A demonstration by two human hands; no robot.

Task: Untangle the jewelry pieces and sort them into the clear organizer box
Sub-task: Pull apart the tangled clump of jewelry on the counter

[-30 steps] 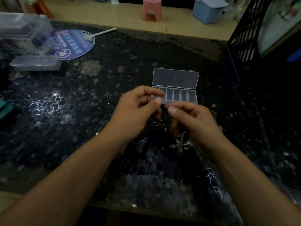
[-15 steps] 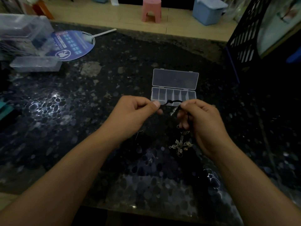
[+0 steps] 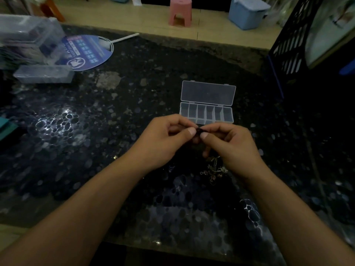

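Observation:
My left hand (image 3: 165, 141) and my right hand (image 3: 232, 146) meet over the dark speckled table, thumbs almost touching. Between thumb and fingers both pinch a thin black cord (image 3: 199, 130), most of it hidden by the fingers. Below my right hand a tangle of silver jewelry (image 3: 214, 170) lies on the table, partly covered by the palm; whether the cord joins it I cannot tell. Just beyond my fingertips sits the clear organizer box (image 3: 206, 113), its lid folded back and its several compartments showing nothing inside.
A round blue hand fan (image 3: 86, 51) and clear plastic containers (image 3: 44, 75) lie at the far left. A black lattice crate (image 3: 292, 41) stands at the right. Beyond the table edge are a pink stool (image 3: 180, 11) and a blue bin (image 3: 246, 12).
Half a second ago my hands held the black cord stretched between them; they have since come together, thumbs nearly touching, closing the gap. The silver tangle stays on the table.

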